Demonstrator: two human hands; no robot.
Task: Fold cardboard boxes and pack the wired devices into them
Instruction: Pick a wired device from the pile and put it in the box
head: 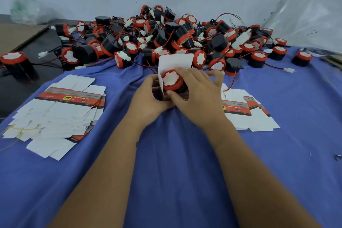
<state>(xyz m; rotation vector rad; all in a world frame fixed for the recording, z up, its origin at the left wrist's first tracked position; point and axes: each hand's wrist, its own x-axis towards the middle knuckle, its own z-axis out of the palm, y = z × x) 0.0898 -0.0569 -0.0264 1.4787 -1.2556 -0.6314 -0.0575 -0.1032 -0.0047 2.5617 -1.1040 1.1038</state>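
At the middle of the blue cloth, my left hand [148, 98] grips a small folded red-and-white box [174, 62] whose white top flap stands open. A black wired device with a red rim and white face [171, 79] sits partly inside the box's mouth. My right hand [196, 94] grips this device, thumb on its near side and fingers over its top. The box's lower walls are mostly hidden by both hands.
A large heap of black-and-red wired devices [166, 37] lies behind the hands, along the wall. Flat unfolded boxes are stacked at the left [59, 111] and at the right [244, 113]. A brown cardboard sheet [16, 35] lies far left.
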